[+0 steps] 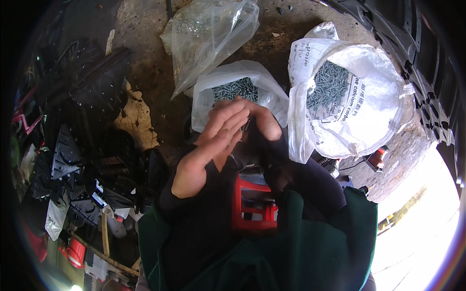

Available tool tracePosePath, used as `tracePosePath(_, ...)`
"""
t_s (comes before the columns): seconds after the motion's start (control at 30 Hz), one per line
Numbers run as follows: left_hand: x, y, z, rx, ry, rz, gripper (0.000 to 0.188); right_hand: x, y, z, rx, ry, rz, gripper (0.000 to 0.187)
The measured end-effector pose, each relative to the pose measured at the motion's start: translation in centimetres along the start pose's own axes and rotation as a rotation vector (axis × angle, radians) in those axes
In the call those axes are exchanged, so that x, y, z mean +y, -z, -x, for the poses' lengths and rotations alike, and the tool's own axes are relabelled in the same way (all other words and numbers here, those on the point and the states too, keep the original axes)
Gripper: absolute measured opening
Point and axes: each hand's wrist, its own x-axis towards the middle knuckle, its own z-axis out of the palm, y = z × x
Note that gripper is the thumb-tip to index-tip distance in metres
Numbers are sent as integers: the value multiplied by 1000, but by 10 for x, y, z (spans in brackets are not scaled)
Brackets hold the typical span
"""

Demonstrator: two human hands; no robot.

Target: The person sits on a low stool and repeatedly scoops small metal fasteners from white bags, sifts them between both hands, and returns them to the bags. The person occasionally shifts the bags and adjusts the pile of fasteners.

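Observation:
Both hands are raised close together in front of my dark sleeves, near the small white plastic bag of screws. My left hand has its fingers stretched out and slanting up to the right, with no object visible in it. My right hand is bent toward it, its fingers mostly hidden behind the left one. Something small and shiny shows in the gap between the palms, too small to name. Beyond the hands, grey screws fill the bottom of the white plastic bag.
At right stands a large white woven sack with more screws. A clear plastic bag lies farther off. Below my arms is a red plastic stool. Black plastic parts pile up at left; dark slatted pieces edge the right.

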Motion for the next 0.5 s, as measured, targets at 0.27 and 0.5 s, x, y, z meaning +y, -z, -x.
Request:
tracePosePath(0.27, 34, 19, 17, -109, -103, 58, 54, 3, -37, 60, -2, -13, 193, 32)
tracePosePath(0.5, -2, 47, -16, -18, -237, -384, 35, -47, -46, 192, -434, 357, 774, 43)
